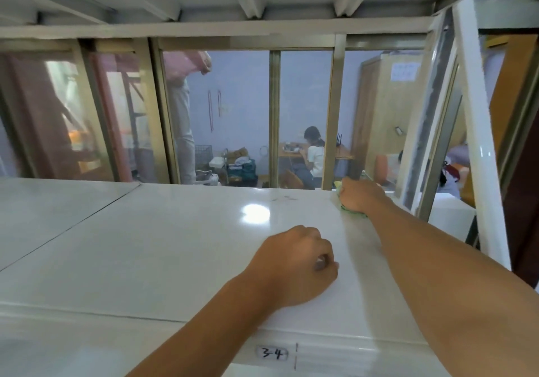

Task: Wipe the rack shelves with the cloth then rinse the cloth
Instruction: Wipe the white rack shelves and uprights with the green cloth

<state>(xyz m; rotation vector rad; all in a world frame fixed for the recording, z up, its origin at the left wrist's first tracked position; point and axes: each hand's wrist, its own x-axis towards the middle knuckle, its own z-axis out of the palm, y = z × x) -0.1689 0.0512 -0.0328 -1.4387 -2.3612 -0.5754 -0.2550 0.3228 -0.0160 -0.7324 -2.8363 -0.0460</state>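
The right hand [360,197] is curled over a green cloth [354,212], pressing it down at the far right corner of the white rack shelf [145,245]. Only the cloth's edges peek out beneath the palm. The left hand [294,268], fingers curled and holding nothing, rests near the shelf's front edge, above a label reading 3-4 [272,354]. The cloth looks soft, light and bunchable, probably best gripped as a wad. The glossy shelf looks slippery.
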